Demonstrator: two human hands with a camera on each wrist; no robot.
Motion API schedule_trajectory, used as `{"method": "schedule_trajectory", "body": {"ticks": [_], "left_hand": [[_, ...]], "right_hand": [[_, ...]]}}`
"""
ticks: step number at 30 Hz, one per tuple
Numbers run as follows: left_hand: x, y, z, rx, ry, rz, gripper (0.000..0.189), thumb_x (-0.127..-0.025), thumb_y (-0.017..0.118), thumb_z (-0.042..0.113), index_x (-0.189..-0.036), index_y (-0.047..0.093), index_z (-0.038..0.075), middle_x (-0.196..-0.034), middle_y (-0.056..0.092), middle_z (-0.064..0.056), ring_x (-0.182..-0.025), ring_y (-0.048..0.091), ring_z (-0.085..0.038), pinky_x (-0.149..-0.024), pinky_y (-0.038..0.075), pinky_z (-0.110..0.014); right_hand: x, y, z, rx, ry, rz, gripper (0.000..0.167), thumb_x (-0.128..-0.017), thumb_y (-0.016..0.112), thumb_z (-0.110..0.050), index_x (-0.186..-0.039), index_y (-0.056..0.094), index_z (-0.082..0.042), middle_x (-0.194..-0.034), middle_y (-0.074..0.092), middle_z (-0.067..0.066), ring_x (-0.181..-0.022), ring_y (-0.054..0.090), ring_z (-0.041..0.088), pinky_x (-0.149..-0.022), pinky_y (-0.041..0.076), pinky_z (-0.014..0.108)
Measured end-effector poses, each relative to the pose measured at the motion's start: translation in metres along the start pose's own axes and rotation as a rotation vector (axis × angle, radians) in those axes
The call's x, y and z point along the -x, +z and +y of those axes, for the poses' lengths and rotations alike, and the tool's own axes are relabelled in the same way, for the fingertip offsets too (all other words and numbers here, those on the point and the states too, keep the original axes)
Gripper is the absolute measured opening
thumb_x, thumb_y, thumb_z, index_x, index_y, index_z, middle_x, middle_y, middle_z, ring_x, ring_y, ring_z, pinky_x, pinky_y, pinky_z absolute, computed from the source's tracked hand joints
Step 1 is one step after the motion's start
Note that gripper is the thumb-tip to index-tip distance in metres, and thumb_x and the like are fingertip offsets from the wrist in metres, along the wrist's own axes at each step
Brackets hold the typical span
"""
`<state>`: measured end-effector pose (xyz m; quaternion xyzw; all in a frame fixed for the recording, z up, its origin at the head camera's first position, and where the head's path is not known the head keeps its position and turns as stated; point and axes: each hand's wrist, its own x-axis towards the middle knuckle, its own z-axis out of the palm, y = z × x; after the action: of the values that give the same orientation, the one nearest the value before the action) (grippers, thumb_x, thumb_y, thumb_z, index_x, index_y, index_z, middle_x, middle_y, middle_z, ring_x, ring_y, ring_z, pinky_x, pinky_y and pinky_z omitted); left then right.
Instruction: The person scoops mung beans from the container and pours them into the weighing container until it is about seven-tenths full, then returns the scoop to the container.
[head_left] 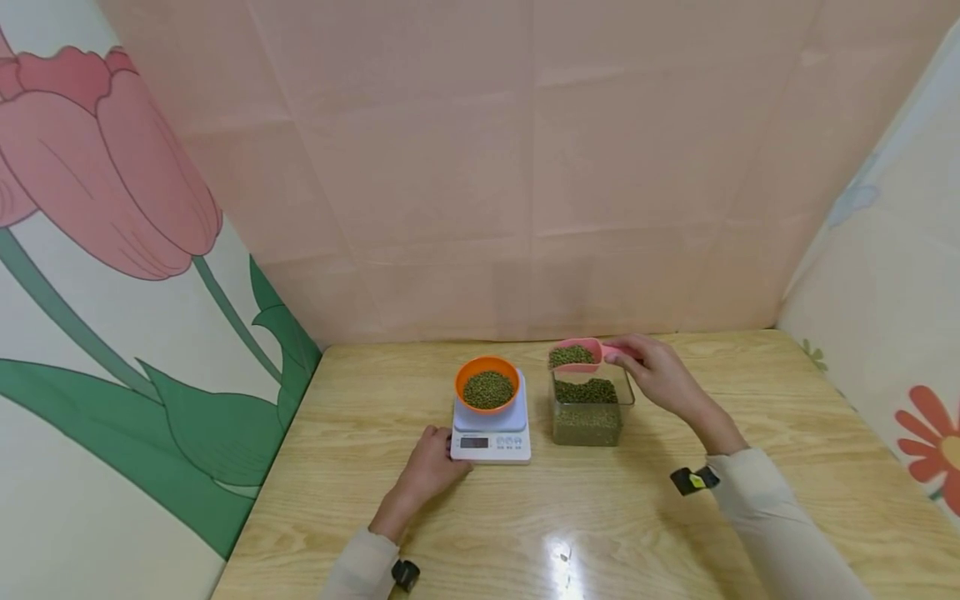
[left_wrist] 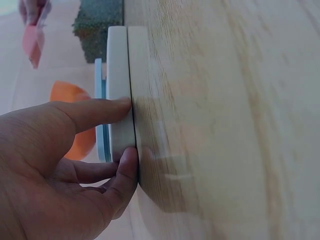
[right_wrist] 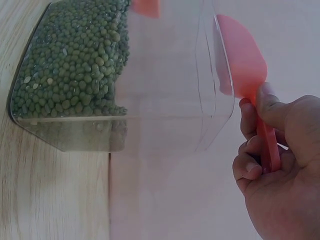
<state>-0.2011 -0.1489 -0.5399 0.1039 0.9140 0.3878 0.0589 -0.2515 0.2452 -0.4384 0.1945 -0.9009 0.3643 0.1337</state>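
My right hand [head_left: 663,379] grips the handle of a pink scoop [right_wrist: 242,55], its fingers curled around it. Green mung beans [head_left: 572,356] lie in the scoop, which is held level at the top of a clear plastic container [right_wrist: 170,117] partly filled with more mung beans [right_wrist: 75,60]. My left hand [head_left: 432,467] holds the front left corner of a white kitchen scale [head_left: 491,450], thumb at the front edge and fingers on the side, as the left wrist view shows. An orange bowl [head_left: 487,362] with mung beans stands on the scale's platform. The display digits are too small to read.
The scale and the container stand side by side, a small gap between them, on a wood-grain table [head_left: 360,400]. Behind them rises a pinkish cloth backdrop [head_left: 450,208]. Printed flower panels flank the table, with a large tulip [head_left: 112,167] on the left.
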Motion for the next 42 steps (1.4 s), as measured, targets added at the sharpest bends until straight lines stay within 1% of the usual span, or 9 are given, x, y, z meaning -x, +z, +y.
{"method": "schedule_trajectory", "body": {"ticks": [4,8,13,16,20,31,36,41,42], "left_hand": [[0.000,0.000,-0.001,0.000,-0.006,-0.004,0.049,-0.088,0.087,0.015,-0.129,0.068,-0.004,-0.112,0.060,-0.012,-0.096,0.053,-0.021,-0.087,0.053,-0.039],[0.000,0.001,-0.002,0.000,-0.007,-0.007,0.049,-0.088,0.087,0.015,-0.129,0.068,-0.004,-0.113,0.060,-0.013,-0.097,0.053,-0.022,-0.087,0.053,-0.040],[0.000,0.001,-0.001,0.009,-0.009,-0.010,0.050,-0.088,0.086,0.014,-0.130,0.068,-0.005,-0.113,0.059,-0.013,-0.096,0.053,-0.022,-0.086,0.054,-0.040],[0.001,0.000,-0.001,0.010,-0.014,-0.010,0.050,-0.088,0.086,0.015,-0.130,0.068,-0.005,-0.113,0.059,-0.013,-0.096,0.053,-0.022,-0.086,0.054,-0.040],[0.001,0.000,-0.001,0.010,-0.014,-0.009,0.050,-0.088,0.086,0.014,-0.131,0.068,-0.005,-0.113,0.059,-0.013,-0.096,0.053,-0.022,-0.087,0.053,-0.040],[0.002,0.000,0.001,0.007,-0.018,-0.008,0.050,-0.087,0.086,0.013,-0.130,0.067,-0.006,-0.112,0.058,-0.013,-0.095,0.052,-0.021,-0.085,0.053,-0.038],[0.002,0.000,0.001,0.005,-0.009,-0.002,0.050,-0.086,0.086,0.012,-0.129,0.068,-0.006,-0.111,0.059,-0.013,-0.096,0.053,-0.022,-0.086,0.053,-0.039],[0.001,0.000,0.001,0.008,-0.002,-0.005,0.050,-0.087,0.086,0.012,-0.130,0.068,-0.005,-0.112,0.060,-0.013,-0.098,0.053,-0.022,-0.087,0.053,-0.041],[0.001,0.000,0.001,0.009,-0.003,-0.007,0.050,-0.087,0.086,0.012,-0.130,0.068,-0.005,-0.112,0.060,-0.013,-0.098,0.052,-0.022,-0.088,0.053,-0.041]], "right_hand": [[-0.003,0.003,0.000,-0.001,0.000,0.000,0.023,-0.105,0.066,-0.014,-0.123,0.074,-0.001,-0.101,0.072,0.013,-0.076,0.056,0.017,-0.066,0.045,0.027],[-0.005,0.006,-0.002,-0.013,-0.003,-0.005,0.023,-0.105,0.067,-0.014,-0.123,0.074,-0.001,-0.103,0.073,0.013,-0.080,0.060,0.016,-0.069,0.049,0.026],[-0.010,0.009,-0.006,-0.025,-0.009,-0.011,0.023,-0.105,0.067,-0.014,-0.122,0.074,0.000,-0.105,0.074,0.014,-0.080,0.061,0.012,-0.069,0.050,0.025],[-0.012,0.012,-0.008,-0.026,-0.022,-0.011,0.022,-0.105,0.067,-0.013,-0.120,0.074,0.001,-0.103,0.074,0.014,-0.076,0.058,0.012,-0.066,0.049,0.025],[-0.014,0.014,-0.012,-0.037,-0.026,-0.019,0.022,-0.105,0.067,-0.012,-0.121,0.074,0.001,-0.102,0.072,0.013,-0.073,0.056,0.014,-0.064,0.046,0.026],[-0.019,0.019,-0.015,-0.039,-0.026,-0.036,0.023,-0.105,0.067,-0.012,-0.123,0.074,0.001,-0.104,0.074,0.015,-0.073,0.055,0.016,-0.066,0.045,0.027],[-0.021,0.021,-0.015,-0.046,-0.025,-0.048,0.024,-0.105,0.066,-0.013,-0.123,0.073,0.001,-0.104,0.074,0.014,-0.073,0.055,0.017,-0.066,0.045,0.027],[-0.023,0.025,-0.015,-0.060,-0.033,-0.053,0.022,-0.105,0.066,-0.012,-0.122,0.073,0.000,-0.102,0.075,0.014,-0.069,0.053,0.015,-0.064,0.044,0.027],[-0.023,0.025,-0.016,-0.064,-0.033,-0.053,0.022,-0.105,0.066,-0.012,-0.122,0.073,0.000,-0.102,0.075,0.014,-0.070,0.054,0.016,-0.064,0.044,0.027]]}}
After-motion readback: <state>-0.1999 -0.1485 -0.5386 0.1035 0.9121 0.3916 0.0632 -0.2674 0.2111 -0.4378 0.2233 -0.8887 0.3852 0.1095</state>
